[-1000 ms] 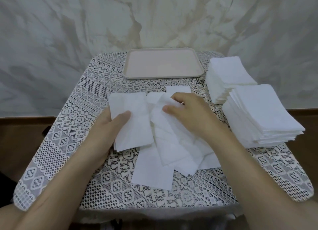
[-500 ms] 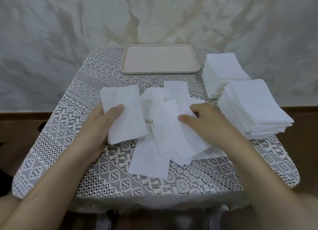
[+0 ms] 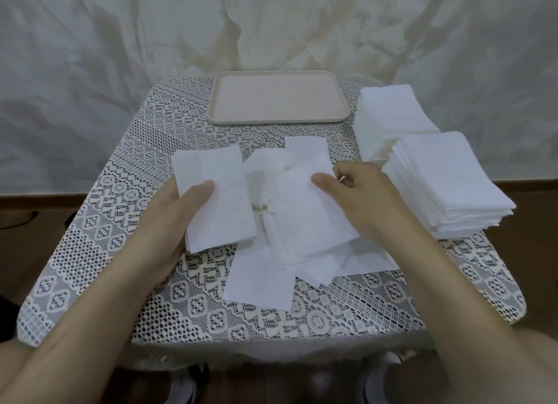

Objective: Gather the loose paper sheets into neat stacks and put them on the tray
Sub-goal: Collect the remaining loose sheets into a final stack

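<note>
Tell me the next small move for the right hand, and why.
Probably lift the pinched white loose paper sheet across onto the small white paper stack in the left hand. The right hand pinches that sheet's edge atop the scattered pile, and the left thumb pins the gathered stack beside it.

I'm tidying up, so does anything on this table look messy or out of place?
Yes. The loose sheets in the middle lie crisscrossed and overlapping, and one looks crumpled. The tray behind them holds nothing yet.

The lace-covered table (image 3: 145, 150) bears a pink tray (image 3: 277, 97), far stack (image 3: 392, 110), near stack (image 3: 447, 177) and scattered loose sheets (image 3: 259, 286).
</note>
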A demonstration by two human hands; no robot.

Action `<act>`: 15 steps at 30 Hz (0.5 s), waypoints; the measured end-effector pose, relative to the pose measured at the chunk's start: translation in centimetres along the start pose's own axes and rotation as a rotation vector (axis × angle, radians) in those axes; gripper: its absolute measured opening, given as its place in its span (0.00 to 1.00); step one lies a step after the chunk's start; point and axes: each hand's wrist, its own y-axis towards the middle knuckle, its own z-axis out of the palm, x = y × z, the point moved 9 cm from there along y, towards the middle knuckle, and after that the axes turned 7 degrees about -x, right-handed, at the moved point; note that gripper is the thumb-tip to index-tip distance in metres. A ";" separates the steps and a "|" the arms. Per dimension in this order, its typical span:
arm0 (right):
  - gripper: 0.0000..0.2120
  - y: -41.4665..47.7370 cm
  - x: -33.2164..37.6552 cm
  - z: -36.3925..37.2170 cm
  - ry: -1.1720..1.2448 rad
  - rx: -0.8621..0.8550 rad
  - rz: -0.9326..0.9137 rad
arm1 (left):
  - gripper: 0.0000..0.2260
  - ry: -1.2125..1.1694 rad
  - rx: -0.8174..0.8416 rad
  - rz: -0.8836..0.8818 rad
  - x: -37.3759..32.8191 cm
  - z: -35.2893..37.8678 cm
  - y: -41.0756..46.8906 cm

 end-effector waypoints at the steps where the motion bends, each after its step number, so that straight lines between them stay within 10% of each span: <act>1: 0.24 0.0 0.0 0.3 -0.042 0.001 -0.002 | 0.11 0.001 0.000 0.001 0.0 0.0 0.0; 15: 0.21 -1.2 -0.5 1.9 0.019 0.144 0.078 | 0.10 0.022 0.020 0.010 -0.1 0.1 -0.2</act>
